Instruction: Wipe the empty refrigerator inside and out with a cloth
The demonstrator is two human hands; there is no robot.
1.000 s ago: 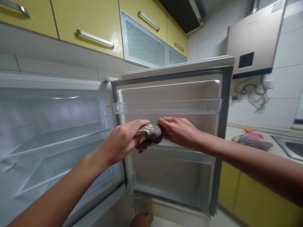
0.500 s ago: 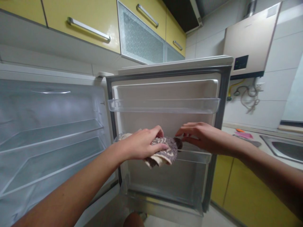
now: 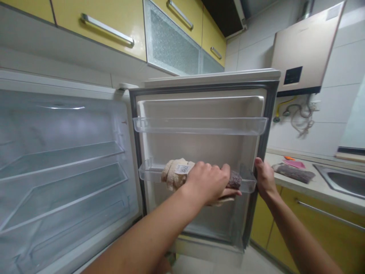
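Cloth (image 3: 174, 176) bunched in left hand's (image 3: 207, 182) grip, lying lengthwise along middle door shelf (image 3: 248, 185); right hand (image 3: 264, 176), farther from it, grips fridge door's (image 3: 264, 131) outer edge.

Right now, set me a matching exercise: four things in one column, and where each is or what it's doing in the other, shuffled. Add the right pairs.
1. Left hand
2. Right hand
3. Beige appliance
4. Gray cloth

A. Mounted on the tiled wall
B. On the counter, beside the sink
C. At the free edge of the open fridge door
D. Holding a beige and brown cloth

Right pairs: 1-D, 2-C, 3-A, 4-B
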